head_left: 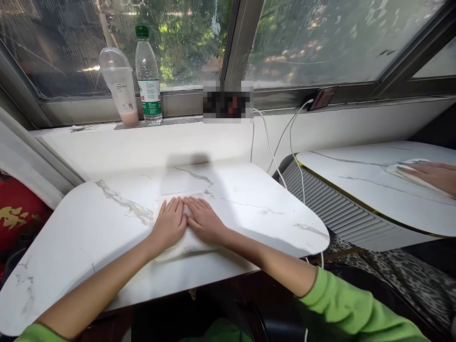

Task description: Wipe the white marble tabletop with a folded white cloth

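My left hand point(168, 223) and my right hand point(204, 219) lie side by side, fingers stretched flat, pressing on a white cloth point(181, 244) spread on a white marble-patterned table point(107, 223). The cloth shows around and under both palms, near the table's front edge. Both forearms reach in from below, with green sleeves pushed up.
On the window sill at the back stand a plastic cup with a pink drink point(121, 88) and a water bottle point(148, 76). White cables point(285, 137) hang at the right. Another person's hand point(432, 175) presses a cloth on a second marble table point(374, 190) at the right.
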A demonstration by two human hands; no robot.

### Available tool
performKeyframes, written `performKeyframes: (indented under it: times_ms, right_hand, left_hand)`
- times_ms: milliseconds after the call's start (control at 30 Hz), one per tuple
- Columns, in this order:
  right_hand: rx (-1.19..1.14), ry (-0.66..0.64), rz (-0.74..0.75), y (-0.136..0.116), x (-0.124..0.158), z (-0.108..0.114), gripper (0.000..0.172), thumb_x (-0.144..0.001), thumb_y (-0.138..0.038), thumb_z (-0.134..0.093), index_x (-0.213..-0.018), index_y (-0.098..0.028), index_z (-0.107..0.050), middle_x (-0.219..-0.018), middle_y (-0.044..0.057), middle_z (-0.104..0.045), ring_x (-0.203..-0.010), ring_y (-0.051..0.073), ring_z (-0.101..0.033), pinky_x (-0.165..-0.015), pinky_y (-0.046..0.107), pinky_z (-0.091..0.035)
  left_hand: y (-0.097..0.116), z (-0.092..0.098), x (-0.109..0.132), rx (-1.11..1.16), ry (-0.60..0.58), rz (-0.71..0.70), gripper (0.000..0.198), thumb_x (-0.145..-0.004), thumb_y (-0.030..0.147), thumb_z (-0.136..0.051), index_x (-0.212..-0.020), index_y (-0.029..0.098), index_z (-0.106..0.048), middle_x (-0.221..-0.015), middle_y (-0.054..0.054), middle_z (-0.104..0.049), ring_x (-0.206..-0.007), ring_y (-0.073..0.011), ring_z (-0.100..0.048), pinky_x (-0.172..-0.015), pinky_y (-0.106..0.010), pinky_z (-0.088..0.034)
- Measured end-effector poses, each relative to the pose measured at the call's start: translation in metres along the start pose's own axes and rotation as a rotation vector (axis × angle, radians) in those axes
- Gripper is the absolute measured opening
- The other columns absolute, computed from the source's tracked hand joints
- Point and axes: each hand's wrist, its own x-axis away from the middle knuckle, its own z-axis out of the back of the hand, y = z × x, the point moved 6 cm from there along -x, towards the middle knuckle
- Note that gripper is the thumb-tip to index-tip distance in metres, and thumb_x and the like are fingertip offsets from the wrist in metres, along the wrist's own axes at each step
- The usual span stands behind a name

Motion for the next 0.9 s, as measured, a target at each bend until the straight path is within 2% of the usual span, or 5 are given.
performKeyframes:
  times_ms: [100,267,433,700,900]
  right_hand:
    - [0.096,0.04,0.026,0.009,-0.036,-0.004,0.053,-0.089,-0.018,-0.034,-0.141,-0.01,-0.039,-0.145,0.012,-0.045,-0.136,0.023,-0.036,-0.114,0.042,-0.022]
    - [0.065,0.156,0.029,0.026,-0.101,-0.001,0.048,-0.088,-0.014,-0.039,-0.135,-0.009,-0.046,-0.138,0.014,-0.053,-0.129,0.023,-0.043,-0.111,0.038,-0.025]
    - [0.058,0.199,0.017,0.033,-0.13,-0.003,0.046,-0.089,-0.014,-0.039,-0.134,-0.009,-0.046,-0.135,0.013,-0.056,-0.127,0.022,-0.044,-0.11,0.035,-0.026]
    - [0.067,0.172,0.014,0.025,-0.114,-0.009,0.046,-0.09,-0.013,-0.037,-0.135,-0.007,-0.047,-0.141,0.015,-0.049,-0.133,0.022,-0.04,-0.114,0.038,-0.022]
    - [0.183,0.151,0.014,-0.018,-0.057,-0.027,0.053,-0.093,-0.021,-0.036,-0.141,0.001,-0.039,-0.146,0.02,-0.042,-0.138,0.03,-0.034,-0.116,0.047,-0.019]
  left_hand:
    - [-0.024,0.003,-0.034,0.013,0.042,0.026,0.044,-0.095,0.021,-0.029,-0.135,0.012,-0.043,-0.144,-0.013,-0.045,-0.138,-0.0243,-0.034,-0.115,-0.049,-0.021]
    - [-0.066,0.016,-0.091,0.063,0.126,-0.004,0.036,-0.092,0.02,-0.037,-0.124,0.016,-0.052,-0.135,-0.009,-0.054,-0.127,-0.0214,-0.046,-0.112,-0.041,-0.028]
    - [-0.086,0.019,-0.114,0.069,0.153,0.015,0.037,-0.092,0.02,-0.036,-0.124,0.016,-0.053,-0.134,-0.008,-0.055,-0.123,-0.0212,-0.049,-0.11,-0.038,-0.032]
    - [-0.079,0.011,-0.089,-0.027,0.155,0.093,0.042,-0.095,0.024,-0.027,-0.132,0.02,-0.048,-0.144,-0.008,-0.046,-0.135,-0.0226,-0.038,-0.115,-0.046,-0.024]
    - [-0.061,0.009,-0.024,-0.056,0.11,0.044,0.047,-0.096,0.024,-0.023,-0.137,0.016,-0.044,-0.146,-0.009,-0.043,-0.138,-0.022,-0.034,-0.116,-0.047,-0.022]
